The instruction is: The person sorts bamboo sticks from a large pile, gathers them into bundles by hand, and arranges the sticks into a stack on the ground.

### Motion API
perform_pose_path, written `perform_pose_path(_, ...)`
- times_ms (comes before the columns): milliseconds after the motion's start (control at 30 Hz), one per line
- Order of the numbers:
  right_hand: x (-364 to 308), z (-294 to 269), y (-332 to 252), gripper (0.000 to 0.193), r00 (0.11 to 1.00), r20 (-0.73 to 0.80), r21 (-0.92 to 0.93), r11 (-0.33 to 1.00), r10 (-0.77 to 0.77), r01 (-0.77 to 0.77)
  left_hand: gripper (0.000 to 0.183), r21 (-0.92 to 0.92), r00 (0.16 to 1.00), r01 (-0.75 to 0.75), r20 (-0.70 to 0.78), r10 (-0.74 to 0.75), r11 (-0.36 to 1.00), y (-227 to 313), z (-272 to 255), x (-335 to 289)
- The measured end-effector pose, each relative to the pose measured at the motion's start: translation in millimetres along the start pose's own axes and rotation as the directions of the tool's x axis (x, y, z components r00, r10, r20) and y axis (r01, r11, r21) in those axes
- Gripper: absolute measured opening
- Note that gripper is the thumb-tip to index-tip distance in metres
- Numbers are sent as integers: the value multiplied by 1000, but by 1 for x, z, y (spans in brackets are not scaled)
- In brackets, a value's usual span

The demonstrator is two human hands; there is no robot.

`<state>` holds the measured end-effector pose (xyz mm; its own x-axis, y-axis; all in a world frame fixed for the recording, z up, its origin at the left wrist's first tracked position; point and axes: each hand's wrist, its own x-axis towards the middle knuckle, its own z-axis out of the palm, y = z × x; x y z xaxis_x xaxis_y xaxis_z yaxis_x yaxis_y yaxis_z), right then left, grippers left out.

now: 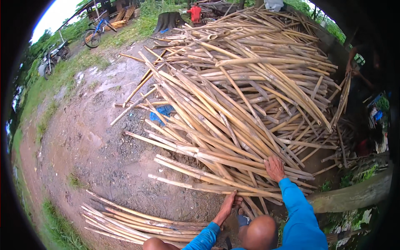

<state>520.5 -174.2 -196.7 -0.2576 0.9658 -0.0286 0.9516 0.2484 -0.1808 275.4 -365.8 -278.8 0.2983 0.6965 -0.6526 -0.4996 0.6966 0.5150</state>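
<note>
A large heap of dry, tan bamboo poles (233,112) spreads before me. My right hand (275,168) lies over poles at the heap's near right side, its fingers curled round one. Lower and to the left, my left hand (227,207) is at the underside of the nearest bamboo pole (187,184), thumb against it and fingers bent. That pole's left end sticks out over the ground. A smaller bundle of bamboo poles (141,223) lies on the ground at the lower left, partly hidden by my left arm and knee.
A thick log (354,191) lies to my right. Beyond it, in shade, another person's hands (354,68) hold several poles. A blue scrap (161,113) lies at the heap's left edge. Farther off are a tree stump (168,21), a red object (194,13), and a blue bicycle (96,32).
</note>
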Motion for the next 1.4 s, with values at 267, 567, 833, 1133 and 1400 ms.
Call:
perform_pose_path(267,9,-6,-9,56,992,115,-66,996,-44,52,94,577,896,-304,-97,434,758,18,10,8)
perform_pose_path(567,13,5,-15,73,982,109,-20,988,156,-154,104,724,971,36,-189,149,689,46,18,-16)
perform_pose_path(833,0,-3,-40,81,955,224,1,980,195,-201,111,542,946,-235,-64,318,807,28,13,-8)
perform_pose_path(1133,-14,-12,-64,83,934,186,-22,952,305,-306,110,408,937,-319,2,348,855,9,8,10)
perform_pose_path(1400,-15,-6,-53,87,925,185,-2,942,332,-337,111,315,925,-369,30,380,874,6,10,10)
